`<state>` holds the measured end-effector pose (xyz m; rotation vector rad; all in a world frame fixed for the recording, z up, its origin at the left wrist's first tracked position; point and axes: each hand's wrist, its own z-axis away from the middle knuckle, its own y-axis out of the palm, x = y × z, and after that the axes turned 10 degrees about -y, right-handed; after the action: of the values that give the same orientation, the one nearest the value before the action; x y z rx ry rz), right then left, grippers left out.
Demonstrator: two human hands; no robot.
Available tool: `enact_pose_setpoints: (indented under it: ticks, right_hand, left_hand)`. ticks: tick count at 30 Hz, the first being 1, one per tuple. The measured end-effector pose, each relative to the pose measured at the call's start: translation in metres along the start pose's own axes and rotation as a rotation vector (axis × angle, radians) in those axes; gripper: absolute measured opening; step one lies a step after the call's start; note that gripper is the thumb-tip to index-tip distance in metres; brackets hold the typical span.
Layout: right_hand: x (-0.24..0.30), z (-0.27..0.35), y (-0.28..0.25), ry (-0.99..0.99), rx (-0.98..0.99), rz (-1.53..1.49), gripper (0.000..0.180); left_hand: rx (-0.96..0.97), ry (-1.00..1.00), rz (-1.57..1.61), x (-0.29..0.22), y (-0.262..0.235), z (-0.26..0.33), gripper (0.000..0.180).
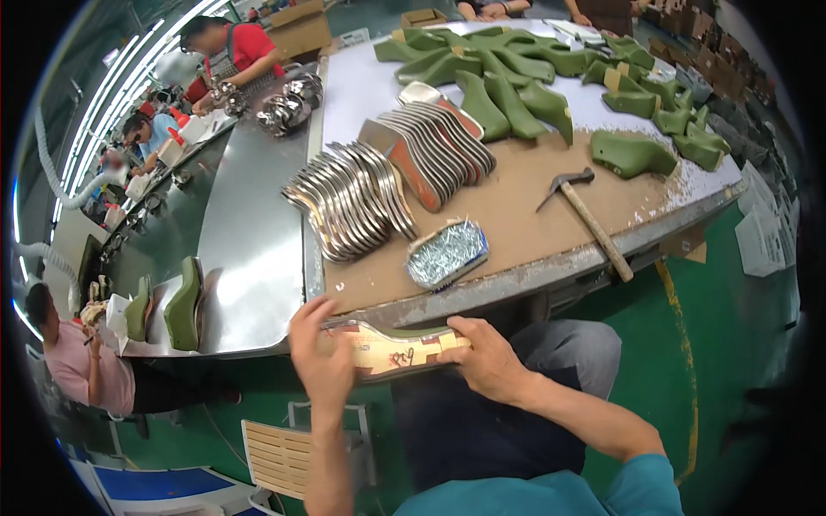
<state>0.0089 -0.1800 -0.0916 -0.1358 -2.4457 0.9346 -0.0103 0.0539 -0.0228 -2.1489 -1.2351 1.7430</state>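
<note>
Over my lap, just off the table's front edge, is a green shoe last (394, 353), its underside turned up and covered by a pale insole with handwritten marks. My right hand (492, 359) grips its right end, thumb over a yellowish strip. At the other end is my left hand (323, 351), blurred by motion, with fingers raised beside the tip; its hold is unclear. Beyond them on the table stand a box of small nails (447, 255), a stack of curved metal-edged insoles (351, 199), a second stack with reddish-brown faces (430, 153), and a hammer (587, 219) with a wooden handle.
Many green lasts (508, 90) cover the table's far side; a single last (632, 155) lies nearer. Two green lasts (182, 305) stand on the metal worktop (249, 232) at left. A slatted chair (277, 456) is below. Co-workers (245, 56) work along the left line.
</note>
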Motion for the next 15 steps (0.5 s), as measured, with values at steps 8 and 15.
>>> enact_pose_setpoints:
  ticks: [8,15]
  right_hand:
    - [0.006,0.000,0.000,0.091,0.052,0.017,0.031]
    - [0.004,0.003,0.002,0.019,-0.010,0.069,0.037]
  left_hand:
    - [0.575,0.266,-0.436,-0.035,0.125,-0.088,0.027]
    - [0.547,0.193,-0.231,-0.025,0.123,-0.091,0.016]
